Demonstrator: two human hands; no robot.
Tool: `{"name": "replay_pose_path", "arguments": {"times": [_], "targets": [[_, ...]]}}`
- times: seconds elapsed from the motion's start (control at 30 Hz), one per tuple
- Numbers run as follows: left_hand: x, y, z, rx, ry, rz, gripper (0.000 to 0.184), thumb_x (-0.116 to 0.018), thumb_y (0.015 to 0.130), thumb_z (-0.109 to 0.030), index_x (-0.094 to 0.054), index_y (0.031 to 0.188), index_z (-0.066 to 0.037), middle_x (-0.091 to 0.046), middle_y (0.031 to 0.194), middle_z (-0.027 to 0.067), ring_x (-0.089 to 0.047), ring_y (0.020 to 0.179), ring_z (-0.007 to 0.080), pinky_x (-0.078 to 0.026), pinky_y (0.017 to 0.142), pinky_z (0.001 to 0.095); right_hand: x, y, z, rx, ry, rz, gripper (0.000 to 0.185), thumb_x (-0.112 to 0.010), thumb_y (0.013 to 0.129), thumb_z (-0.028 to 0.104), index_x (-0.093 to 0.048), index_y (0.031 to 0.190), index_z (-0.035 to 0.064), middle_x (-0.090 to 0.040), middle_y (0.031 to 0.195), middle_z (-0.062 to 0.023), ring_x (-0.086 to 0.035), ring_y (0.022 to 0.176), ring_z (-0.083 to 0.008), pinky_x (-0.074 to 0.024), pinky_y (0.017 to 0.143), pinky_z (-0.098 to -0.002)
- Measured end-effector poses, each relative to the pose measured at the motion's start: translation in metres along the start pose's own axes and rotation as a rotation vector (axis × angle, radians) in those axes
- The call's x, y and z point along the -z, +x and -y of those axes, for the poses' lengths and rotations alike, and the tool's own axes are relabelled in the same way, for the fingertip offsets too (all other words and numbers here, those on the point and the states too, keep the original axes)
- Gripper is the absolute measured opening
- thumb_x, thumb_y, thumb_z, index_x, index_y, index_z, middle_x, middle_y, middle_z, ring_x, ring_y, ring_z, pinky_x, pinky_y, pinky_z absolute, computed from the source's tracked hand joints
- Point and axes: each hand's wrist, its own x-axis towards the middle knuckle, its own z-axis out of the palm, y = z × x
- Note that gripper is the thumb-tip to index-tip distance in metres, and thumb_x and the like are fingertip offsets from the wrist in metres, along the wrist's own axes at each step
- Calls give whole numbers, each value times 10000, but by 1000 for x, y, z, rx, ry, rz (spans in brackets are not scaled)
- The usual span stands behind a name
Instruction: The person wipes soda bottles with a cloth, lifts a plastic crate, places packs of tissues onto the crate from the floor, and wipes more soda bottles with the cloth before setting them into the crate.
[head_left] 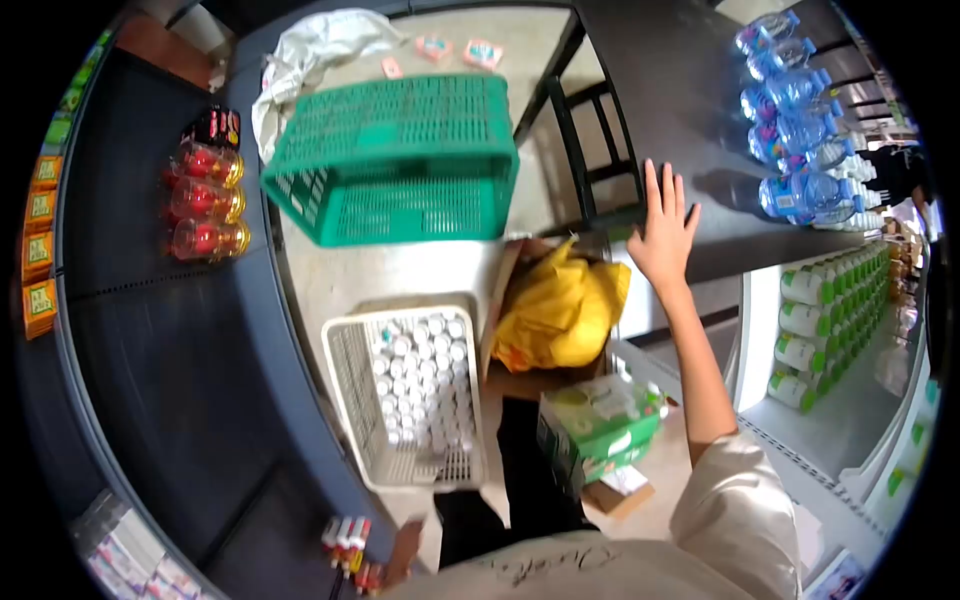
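My right hand is stretched out with its fingers spread, at the edge of the dark tabletop. It holds nothing; whether its palm rests on the surface I cannot tell. Low in the view my left hand is blurred and partly cut off, its fingers unclear. Closest to it are small red and white packages at the shelf edge. Beyond my feet stands a cream plastic basket holding many small white-capped bottles. To its right, a yellow bag sits in a cardboard box.
A green crate lies on its side behind the basket. Blue-tinted water bottles line the tabletop's right. Green-and-white containers fill a shelf at right. Red jars stand on the left shelf. Green cartons are by my legs.
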Motion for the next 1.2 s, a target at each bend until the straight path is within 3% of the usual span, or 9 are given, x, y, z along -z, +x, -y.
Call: {"name": "replay_pose_path", "arguments": {"times": [0.13,0.17,0.27,0.43,0.53,0.7,0.9,1.03,1.2], "targets": [[-118,-52,-262,-417,-286,276,278,-469,956,-188,-579,1159,-32,-600,1134,100,-561,1035,210,-421,911,283,-29,67,-1,-17,86,131,910,-561,589,33,-274,1433,217,-263,1471,-118,-248,1357,-295,-139,1062,-599],[-146,-65,-298,67,-525,366,273,-448,967,-174,-579,1151,-21,-596,1123,108,-553,1037,187,-418,899,273,-32,56,0,-10,107,106,889,-554,593,42,-293,1425,215,-278,1465,-117,-265,1350,-295,-135,1057,-609],[-204,-103,-333,-358,-235,460,295,-435,974,-206,-568,1153,-13,-611,1075,99,-572,971,160,-432,845,260,-33,60,-12,-15,192,89,843,-535,611,58,-316,1410,210,-306,1450,-117,-292,1337,-301,-140,1041,-629],[-211,-105,-275,-228,-355,544,294,-447,970,-214,-571,1144,-12,-635,1008,79,-595,876,131,-456,760,245,-31,57,-17,-39,164,102,861,-566,590,53,-329,1400,221,-321,1443,-104,-302,1333,-293,-155,1038,-631],[-165,-94,-197,-180,-281,294,363,-468,948,-346,-566,1163,-70,-632,1021,30,-567,871,104,-433,734,235,-37,56,-23,-23,119,72,875,-581,587,61,-319,1405,228,-316,1447,-91,-302,1334,-281,-159,1041,-627],[-87,-126,-98,228,-413,-85,350,-495,904,-327,-570,1154,-94,-642,980,65,-596,829,150,-452,683,264,-44,47,-28,-22,57,96,915,-635,611,143,-248,1431,266,-263,1475,-67,-243,1362,-256,-146,1063,-609],[-57,-130,12,234,-174,-90,319,-493,907,-272,-600,1079,-25,-658,909,97,-615,749,169,-487,639,286,-58,22,-28,41,200,-43,691,-589,691,160,-396,1351,219,-341,1424,-99,-305,1319,-276,-180,1081,-535],[-56,-116,-26,32,-182,16,288,-509,920,-221,-599,1072,7,-651,919,111,-613,763,157,-495,706,271,-13,-93,20,97,309,-166,439,-557,741,122,-519,1177,108,-448,1242,-140,-398,1196,-318,-269,1021,-520],[-45,-101,-102,-291,-252,144,274,-515,929,-246,-614,1067,-32,-640,847,49,-570,737,107,-452,651,234,-4,-392,18,65,289,547,400,-625,706,297,-582,1055,107,-482,1211,-158,-394,1172,-363,-329,955,-521]]}}
